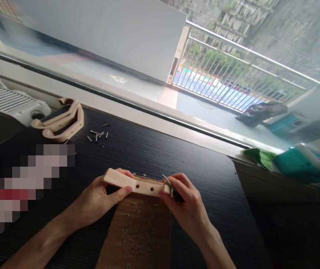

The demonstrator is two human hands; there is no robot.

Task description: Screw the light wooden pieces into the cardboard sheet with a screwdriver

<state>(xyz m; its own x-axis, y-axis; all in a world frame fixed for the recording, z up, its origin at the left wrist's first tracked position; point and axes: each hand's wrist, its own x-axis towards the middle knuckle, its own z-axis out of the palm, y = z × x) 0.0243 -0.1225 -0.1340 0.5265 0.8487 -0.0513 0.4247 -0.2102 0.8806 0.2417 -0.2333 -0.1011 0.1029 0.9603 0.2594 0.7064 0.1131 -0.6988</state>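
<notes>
A pale wooden hook-like piece (pixel 144 188) with two dark screw holes is held just over the far end of a brown board (pixel 144 231) pitted with small holes. My left hand (pixel 101 196) closes around its left end, the thumb lying along the near face. At its right end is my right hand (pixel 186 198), its fingers closed on a slim metal-tipped tool (pixel 167 180) with a dark part mostly hidden in the palm. The tool's exact kind cannot be made out. My right fingertips also touch the wooden piece.
Several loose screws (pixel 101 135) lie on the black table (pixel 213 179). Two wooden hooks (pixel 64 121) rest beyond them, near a white ribbed appliance (pixel 14 102). Outside the window stands a metal railing (pixel 221 69). A teal container (pixel 305 164) is at the right.
</notes>
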